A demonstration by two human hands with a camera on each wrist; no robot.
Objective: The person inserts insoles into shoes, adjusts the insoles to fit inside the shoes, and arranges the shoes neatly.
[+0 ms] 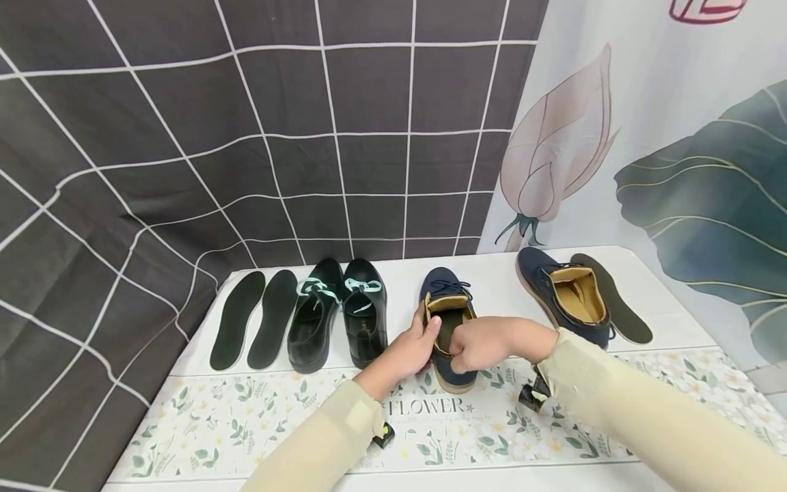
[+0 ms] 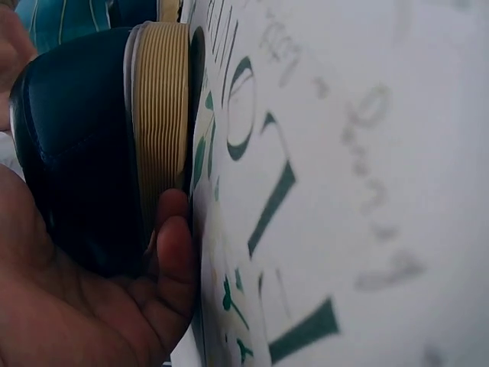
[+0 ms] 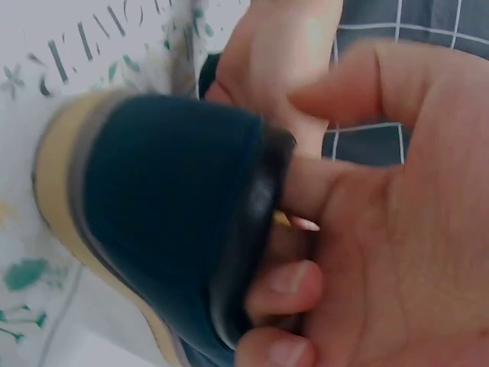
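A navy lace-up shoe (image 1: pixel 444 281) with a tan lining stands between my hands, its heel toward me. A dark insole (image 1: pixel 449 320) lies inside it, partly hidden. My left hand (image 1: pixel 410 350) grips the shoe's left side, thumb at the collar and fingers round the outside near the sole. From the right, my right hand (image 1: pixel 482 342) reaches into the opening at the heel. In the right wrist view its thumb stands apart, and some fingers go inside the collar (image 3: pixel 267 176) while others bend at its edge. Their tips are hidden.
The other navy shoe (image 1: pixel 562 290) sits at the right beside a loose dark insole (image 1: pixel 615 301). On the left are two black shoes (image 1: pixel 313 328) with mint laces and two dark insoles (image 1: pixel 236 321). A floral cloth (image 1: pixel 295 430) covers the table's front.
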